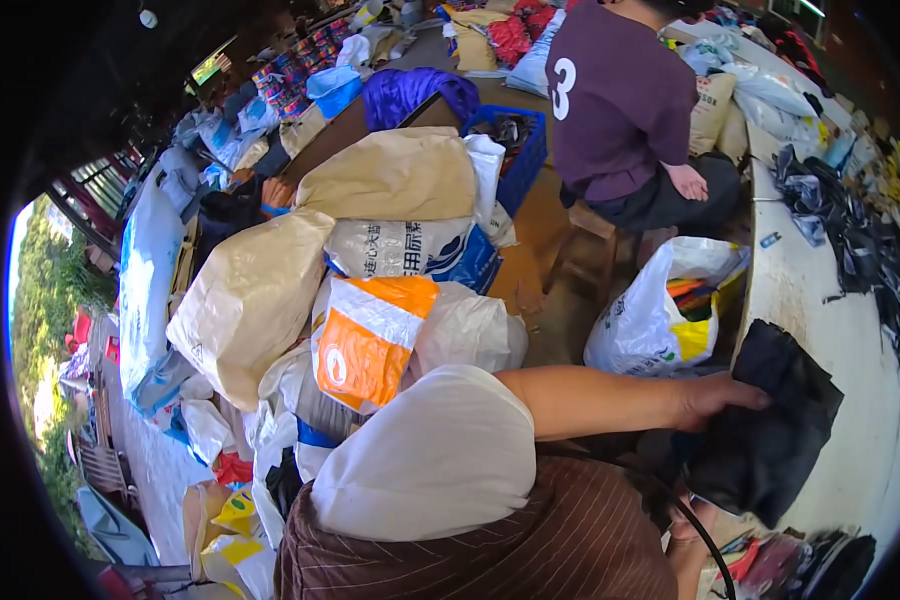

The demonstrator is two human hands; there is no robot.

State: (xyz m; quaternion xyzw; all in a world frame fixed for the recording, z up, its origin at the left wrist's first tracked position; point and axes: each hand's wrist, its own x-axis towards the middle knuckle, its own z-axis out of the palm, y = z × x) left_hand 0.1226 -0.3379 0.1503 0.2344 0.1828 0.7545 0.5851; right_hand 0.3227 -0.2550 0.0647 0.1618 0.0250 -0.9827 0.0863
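My left arm, in a white sleeve, reaches across to the right. My left hand (722,402) is closed on the upper left edge of a piece of black cloth (775,430), thumb on top, over the near part of the white worktop. The cloth hangs in a dark folded sheet, so its exact kind is unclear. Below its lower left corner is my right hand (692,520), close to the cloth; its fingers are mostly hidden. A dark cable (705,535) curves down in front of it.
Beyond the left arm stands an open white sack (635,325) of colourful pieces. Another person (620,110) in a dark purple shirt sits ahead. Stuffed sacks (255,305) pile up at left, a blue crate (523,165) behind them. Black scraps (835,220) lie along the white worktop (795,285).
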